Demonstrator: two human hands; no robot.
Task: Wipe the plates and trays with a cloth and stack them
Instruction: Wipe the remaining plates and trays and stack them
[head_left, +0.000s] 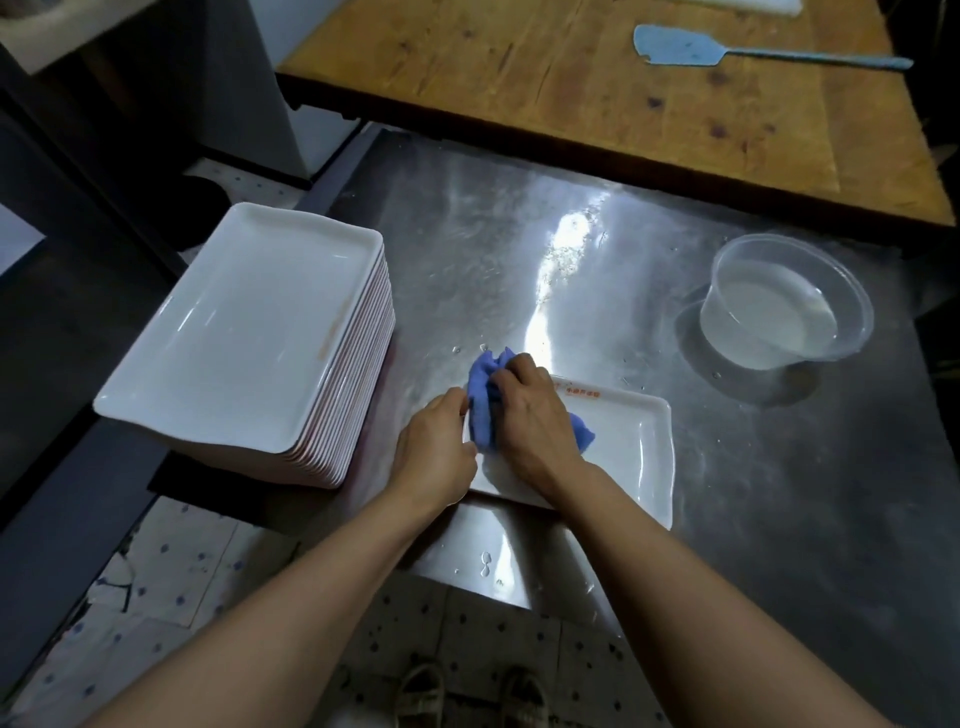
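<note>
One white tray (631, 452) is being wiped on the steel table (467, 260), close to the near edge, while a tall stack of trays (249, 332) is kept on the left part of the table, well apart from it. A blue cloth (485, 400) is bunched on the left end of the tray.

Several risks can be judged from this position. The tray lies near the table edge, so it could be pushed toward the floor if the wiping stroke is made toward the body with too much force. Water drops are seen on the steel, therefore the tray may slide when it is not held firmly. The stack also reaches over the left edge of the table, and it could be tipped if a new tray is put on it carelessly. The clear tub of water (784, 306) stands to the right, well apart, and is hardly in danger.

The right hand (530, 421) is laid over the cloth with fingers curled around it, so the cloth is gripped and pressed down on the tray. The left hand (439, 452) is placed at the left rim of the tray; the fingers seem bent at the rim, but a real grip cannot be told, because the fingertips are hidden. Both forearms are stretched forward and come close at the wrists.
</note>
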